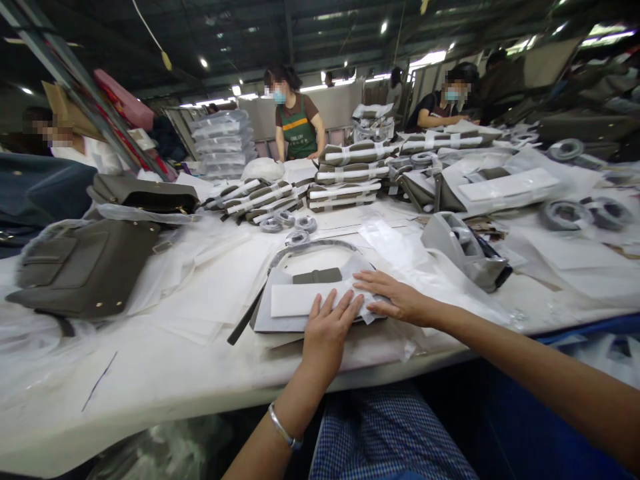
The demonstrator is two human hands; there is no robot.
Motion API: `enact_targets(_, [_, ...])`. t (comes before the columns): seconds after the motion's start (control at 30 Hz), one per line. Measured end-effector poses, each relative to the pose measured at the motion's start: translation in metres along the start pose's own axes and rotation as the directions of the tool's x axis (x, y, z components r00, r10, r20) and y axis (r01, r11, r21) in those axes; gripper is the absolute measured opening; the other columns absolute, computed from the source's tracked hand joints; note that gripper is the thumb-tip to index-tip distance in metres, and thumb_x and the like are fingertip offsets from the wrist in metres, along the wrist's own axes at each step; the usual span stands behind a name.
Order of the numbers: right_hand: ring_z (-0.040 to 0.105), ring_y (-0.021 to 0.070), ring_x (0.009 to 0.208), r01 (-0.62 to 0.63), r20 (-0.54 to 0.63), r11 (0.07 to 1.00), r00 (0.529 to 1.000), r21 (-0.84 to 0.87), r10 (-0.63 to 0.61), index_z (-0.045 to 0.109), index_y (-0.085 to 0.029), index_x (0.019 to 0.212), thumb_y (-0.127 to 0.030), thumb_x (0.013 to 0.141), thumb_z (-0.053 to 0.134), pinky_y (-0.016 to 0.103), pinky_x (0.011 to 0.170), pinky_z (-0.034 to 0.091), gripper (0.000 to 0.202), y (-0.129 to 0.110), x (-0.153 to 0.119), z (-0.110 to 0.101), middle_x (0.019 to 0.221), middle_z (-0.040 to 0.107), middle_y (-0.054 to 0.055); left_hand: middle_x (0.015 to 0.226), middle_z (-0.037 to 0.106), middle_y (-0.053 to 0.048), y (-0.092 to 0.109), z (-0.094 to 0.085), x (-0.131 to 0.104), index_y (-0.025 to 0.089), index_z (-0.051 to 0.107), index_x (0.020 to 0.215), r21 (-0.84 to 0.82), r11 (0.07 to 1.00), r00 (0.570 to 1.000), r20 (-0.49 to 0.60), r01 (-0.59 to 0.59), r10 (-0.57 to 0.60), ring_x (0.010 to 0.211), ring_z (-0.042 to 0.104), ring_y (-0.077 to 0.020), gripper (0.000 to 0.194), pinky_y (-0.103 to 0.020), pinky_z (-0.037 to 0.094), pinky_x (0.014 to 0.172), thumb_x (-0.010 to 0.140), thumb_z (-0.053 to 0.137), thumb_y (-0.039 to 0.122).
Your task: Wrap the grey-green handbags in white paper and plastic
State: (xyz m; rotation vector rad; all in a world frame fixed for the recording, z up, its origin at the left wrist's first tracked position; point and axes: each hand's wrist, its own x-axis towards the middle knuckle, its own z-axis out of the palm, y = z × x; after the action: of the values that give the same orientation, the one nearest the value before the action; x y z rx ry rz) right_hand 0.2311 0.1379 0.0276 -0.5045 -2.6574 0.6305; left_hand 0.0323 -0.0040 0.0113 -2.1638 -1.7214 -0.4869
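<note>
A grey-brown handbag lies flat before me, partly covered by white paper. Across it rests a strip of white foam. My left hand lies on the foam's front edge with its fingers stretched out. At the strip's right end, my right hand presses on thin white wrapping with fingers extended; the palm hides part of it. The bag's handle, wrapped in a covering, arches behind it, and a dark strap sticks out to the left.
Unwrapped bags stand at the left. Stacked wrapped bags and coiled, wrapped straps lie farther back. A tape dispenser sits to the right on the white table. Co-workers are across the table.
</note>
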Motion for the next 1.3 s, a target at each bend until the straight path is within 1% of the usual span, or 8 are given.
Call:
enact_targets(0.23, [0.032, 0.0302, 0.146, 0.081, -0.029, 0.996, 0.996, -0.046, -0.083, 0.051, -0.019, 0.143, -0.052, 0.089, 0.064, 0.056, 0.119, 0.025, 0.065, 0.010, -0.003, 0.009, 0.153, 0.043, 0.016, 0.150, 0.049, 0.003, 0.001, -0.014, 0.004, 0.033, 0.040, 0.148, -0.121, 0.992, 0.994, 0.104, 0.027, -0.015, 0.140, 0.043, -0.0267, 0.070, -0.054, 0.033, 0.117, 0.084, 0.057, 0.009])
enact_targets(0.37, [0.034, 0.0308, 0.145, 0.100, -0.057, 0.991, 0.993, -0.088, -0.105, 0.052, -0.018, 0.141, -0.046, 0.088, 0.067, 0.057, 0.118, 0.026, 0.062, 0.013, -0.006, 0.017, 0.151, 0.045, 0.017, 0.150, 0.050, -0.001, 0.005, -0.026, 0.008, 0.029, 0.044, 0.146, -0.205, 0.978, 0.990, 0.137, 0.044, -0.016, 0.140, 0.042, -0.0311, 0.066, -0.057, 0.028, 0.119, 0.085, 0.066, 0.036])
enact_targets(0.47, [0.035, 0.0310, 0.144, 0.102, -0.072, 0.990, 0.991, -0.100, -0.109, 0.052, -0.018, 0.141, -0.045, 0.089, 0.065, 0.057, 0.117, 0.026, 0.060, 0.014, -0.008, 0.020, 0.151, 0.046, 0.018, 0.143, 0.057, -0.002, 0.013, -0.022, 0.013, 0.030, 0.053, 0.139, -0.195, 0.975, 0.991, 0.100, 0.103, -0.085, 0.136, 0.047, -0.0309, 0.049, -0.059, 0.031, 0.116, 0.094, 0.052, 0.050])
enact_targets(0.7, [0.035, 0.0307, 0.144, 0.087, -0.096, 0.990, 0.991, -0.111, -0.097, 0.049, -0.020, 0.144, -0.041, 0.088, 0.067, 0.057, 0.118, 0.027, 0.062, 0.007, -0.007, 0.020, 0.152, 0.045, 0.016, 0.141, 0.059, -0.001, 0.020, 0.007, 0.009, 0.033, 0.054, 0.138, -0.042, 0.997, 0.995, -0.078, 0.065, -0.068, 0.132, 0.053, -0.0281, 0.039, -0.061, 0.032, 0.114, 0.099, 0.050, 0.038])
enact_targets(0.9, [0.035, 0.0269, 0.144, 0.081, -0.183, 0.986, 0.977, -0.147, -0.108, 0.035, -0.022, 0.153, -0.037, 0.091, 0.065, 0.052, 0.119, 0.028, 0.070, -0.014, -0.039, 0.005, 0.154, 0.042, 0.014, 0.141, 0.057, 0.000, 0.016, 0.011, 0.003, 0.033, 0.048, 0.143, -0.048, 0.998, 0.997, -0.071, 0.028, -0.032, 0.135, 0.050, -0.0233, 0.042, -0.058, 0.025, 0.119, 0.101, 0.046, 0.028])
enact_targets(1.0, [0.044, 0.0264, 0.139, 0.080, -0.244, 0.971, 0.960, -0.223, -0.135, 0.042, -0.027, 0.149, -0.042, 0.089, 0.067, 0.051, 0.120, 0.029, 0.067, -0.023, -0.075, 0.003, 0.146, 0.054, 0.010, 0.140, 0.057, -0.001, 0.016, 0.012, 0.002, 0.032, 0.047, 0.144, -0.059, 0.998, 0.996, -0.081, 0.024, -0.029, 0.135, 0.050, -0.0239, 0.043, -0.058, 0.025, 0.119, 0.101, 0.047, 0.027])
enact_targets(1.1, [0.053, 0.0251, 0.131, 0.107, -0.133, 0.953, 0.980, -0.285, -0.149, 0.052, -0.029, 0.142, -0.040, 0.090, 0.067, 0.049, 0.117, 0.034, 0.055, -0.028, -0.103, 0.009, 0.133, 0.065, 0.006, 0.140, 0.057, -0.002, 0.017, 0.011, 0.003, 0.032, 0.049, 0.143, -0.072, 0.997, 0.996, -0.087, 0.026, -0.033, 0.135, 0.050, -0.0242, 0.043, -0.058, 0.026, 0.119, 0.100, 0.048, 0.027])
enact_targets(1.3, [0.067, 0.0199, 0.106, 0.080, -0.131, 0.970, 0.985, -0.231, -0.112, 0.070, -0.027, 0.116, -0.030, 0.096, 0.059, 0.042, 0.100, 0.048, 0.024, -0.027, -0.105, 0.020, 0.114, 0.074, 0.004, 0.140, 0.058, -0.001, 0.018, 0.009, 0.004, 0.032, 0.052, 0.141, -0.091, 0.995, 0.995, -0.085, 0.037, -0.044, 0.134, 0.051, -0.0243, 0.040, -0.057, 0.027, 0.119, 0.100, 0.048, 0.028])
